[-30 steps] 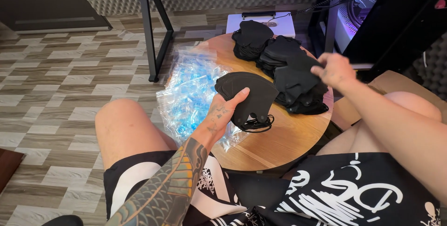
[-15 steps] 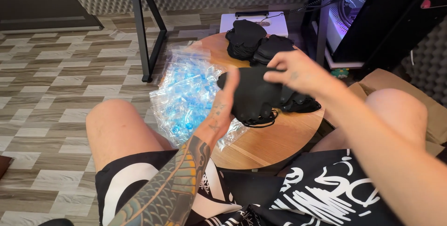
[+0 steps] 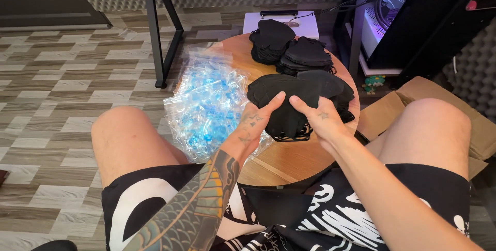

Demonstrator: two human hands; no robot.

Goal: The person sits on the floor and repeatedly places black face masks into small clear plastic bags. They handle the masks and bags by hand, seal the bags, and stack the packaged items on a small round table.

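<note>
A black face mask [image 3: 285, 101] is held up over the round wooden table [image 3: 289, 158] between both hands. My left hand [image 3: 256, 124] grips its lower left edge, thumb across the front. My right hand [image 3: 318, 119] pinches it from the right, fingers over the fabric. Under and behind the held mask lies a low stack of black masks [image 3: 336, 88]. Two taller stacks of black masks [image 3: 289, 49] stand at the far side of the table.
A heap of clear plastic bags with blue print [image 3: 206, 106] hangs over the table's left edge. A black metal table leg [image 3: 163, 39] stands left. A cardboard box [image 3: 392, 106] sits right, with a computer case [image 3: 413, 13] and a white box [image 3: 281, 21] behind.
My right hand came back from the stacks on the right and closed on the mask that my left hand holds. The view shifted slightly downward.
</note>
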